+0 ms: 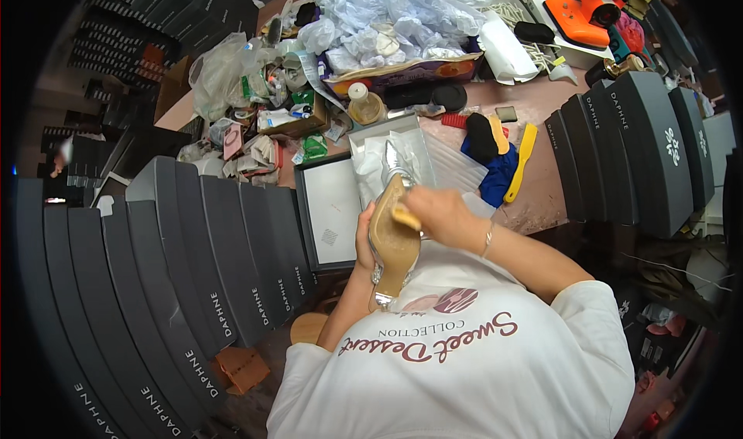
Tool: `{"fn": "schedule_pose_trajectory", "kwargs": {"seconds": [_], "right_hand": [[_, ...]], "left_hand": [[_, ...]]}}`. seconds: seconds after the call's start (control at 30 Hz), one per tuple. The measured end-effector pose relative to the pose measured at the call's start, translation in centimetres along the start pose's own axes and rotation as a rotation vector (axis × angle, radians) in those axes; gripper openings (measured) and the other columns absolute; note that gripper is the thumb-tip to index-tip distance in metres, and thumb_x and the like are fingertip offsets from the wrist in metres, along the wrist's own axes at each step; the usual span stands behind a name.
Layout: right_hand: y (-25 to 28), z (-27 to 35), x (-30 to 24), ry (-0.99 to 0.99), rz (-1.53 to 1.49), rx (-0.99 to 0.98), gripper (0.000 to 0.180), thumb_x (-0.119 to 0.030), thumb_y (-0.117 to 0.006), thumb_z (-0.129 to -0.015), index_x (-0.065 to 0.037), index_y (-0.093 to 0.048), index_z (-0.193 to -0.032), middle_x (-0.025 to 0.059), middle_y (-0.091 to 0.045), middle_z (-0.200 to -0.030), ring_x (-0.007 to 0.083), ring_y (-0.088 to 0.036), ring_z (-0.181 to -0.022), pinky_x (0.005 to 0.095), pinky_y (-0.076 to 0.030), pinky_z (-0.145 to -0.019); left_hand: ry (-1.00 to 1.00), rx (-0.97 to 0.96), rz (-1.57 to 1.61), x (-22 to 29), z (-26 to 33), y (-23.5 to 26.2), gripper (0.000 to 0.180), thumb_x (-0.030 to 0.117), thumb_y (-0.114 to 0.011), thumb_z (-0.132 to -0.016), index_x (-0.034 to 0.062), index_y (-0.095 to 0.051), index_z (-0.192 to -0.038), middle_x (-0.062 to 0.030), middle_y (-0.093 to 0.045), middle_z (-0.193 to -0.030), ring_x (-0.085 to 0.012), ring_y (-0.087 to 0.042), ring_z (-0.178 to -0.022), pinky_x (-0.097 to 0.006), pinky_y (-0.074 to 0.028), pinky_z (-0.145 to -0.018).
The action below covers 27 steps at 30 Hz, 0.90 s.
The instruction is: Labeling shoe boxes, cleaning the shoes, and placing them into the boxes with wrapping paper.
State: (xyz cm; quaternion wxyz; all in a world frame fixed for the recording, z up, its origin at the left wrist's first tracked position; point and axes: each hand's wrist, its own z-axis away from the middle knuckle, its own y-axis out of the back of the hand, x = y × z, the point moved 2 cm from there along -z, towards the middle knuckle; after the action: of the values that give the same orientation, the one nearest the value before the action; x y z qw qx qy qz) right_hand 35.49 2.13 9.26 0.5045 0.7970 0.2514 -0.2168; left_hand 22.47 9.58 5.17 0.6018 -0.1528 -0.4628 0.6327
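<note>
My left hand point(364, 236) is wrapped round the side of a silver high-heeled shoe point(395, 247), held sole up in front of my chest. Its tan sole faces me. In my right hand point(445, 216) is a small yellowish piece, like a sponge or rubber block point(407, 217), pressed against the sole; the fingers are slightly blurred. Just beyond the held shoe, something silver and pointed point(393, 154) shows over white tissue in an open grey shoebox point(426, 160); I cannot tell whether it is a second shoe. Left of that box lies a dark-rimmed box lid point(329, 207).
Dark shoeboxes stand in rows at left point(182, 245) and right point(646, 153). Beyond the open box are a bottle with a white cap point(365, 105) and a carton of crumpled white paper point(395, 21). A yellow-handled brush point(522, 163) lies beside a blue cloth point(498, 177). An orange device point(584, 17) stands at the far right.
</note>
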Motion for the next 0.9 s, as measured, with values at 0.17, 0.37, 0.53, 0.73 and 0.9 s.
{"fn": "schedule_pose_trajectory", "kwargs": {"seconds": [0.17, 0.37, 0.53, 0.73, 0.9], "right_hand": [[0.9, 2.4, -2.8, 0.204, 0.009, -0.178, 0.016, -0.013, -0.06, -0.074, -0.011, -0.05, -0.087, 0.0037, -0.054, -0.076, 0.0241, -0.061, -0.064, 0.0342, -0.048, -0.049], [-0.5, 1.3, -2.2, 0.206, 0.013, -0.155, 0.017, -0.016, -0.061, -0.074, -0.011, -0.049, -0.085, 0.0042, -0.055, -0.077, 0.025, -0.061, -0.064, 0.0354, -0.048, -0.048], [-1.0, -1.0, -1.4, 0.121, 0.05, -0.134, 0.015, -0.017, -0.061, -0.075, -0.011, -0.049, -0.083, 0.0062, -0.056, -0.074, 0.0245, -0.063, -0.064, 0.0358, -0.049, -0.049], [-0.7, -3.9, -0.1, 0.051, 0.073, -0.131, 0.013, -0.016, -0.06, -0.075, -0.011, -0.05, -0.082, 0.006, -0.057, -0.07, 0.0235, -0.063, -0.06, 0.0364, -0.049, -0.048], [-1.1, -2.7, -2.4, 0.195, 0.039, -0.191, 0.012, -0.015, -0.06, -0.076, -0.01, -0.05, -0.082, 0.0063, -0.056, -0.072, 0.0242, -0.063, -0.063, 0.036, -0.05, -0.051]], "left_hand": [[0.023, -0.175, -0.179, -0.1, -0.9, 1.1, 0.055, 0.047, -0.03, -0.095, 0.0036, -0.05, -0.123, -0.016, -0.062, -0.105, -0.0243, -0.063, -0.089, -0.037, -0.052, -0.078], [0.023, -0.094, -0.205, 0.1, -0.1, 0.1, 0.053, 0.047, -0.032, -0.095, 0.0054, -0.051, -0.122, -0.0145, -0.061, -0.106, -0.0265, -0.064, -0.086, -0.041, -0.054, -0.073], [-0.071, -0.052, -0.23, 0.3, -0.8, 0.3, 0.055, 0.046, -0.033, -0.095, 0.005, -0.047, -0.129, -0.0173, -0.06, -0.111, -0.0254, -0.062, -0.094, -0.038, -0.052, -0.082], [-0.147, -0.134, -0.338, 0.8, 0.7, -0.6, 0.06, 0.046, -0.034, -0.094, 0.0049, -0.037, -0.137, -0.0132, -0.057, -0.112, -0.0225, -0.06, -0.095, -0.036, -0.048, -0.089], [-0.154, -0.02, -0.273, 1.3, 0.0, 0.2, 0.061, 0.048, -0.032, -0.094, 0.0058, -0.036, -0.137, -0.0174, -0.056, -0.114, -0.0254, -0.06, -0.099, -0.037, -0.051, -0.082]]}}
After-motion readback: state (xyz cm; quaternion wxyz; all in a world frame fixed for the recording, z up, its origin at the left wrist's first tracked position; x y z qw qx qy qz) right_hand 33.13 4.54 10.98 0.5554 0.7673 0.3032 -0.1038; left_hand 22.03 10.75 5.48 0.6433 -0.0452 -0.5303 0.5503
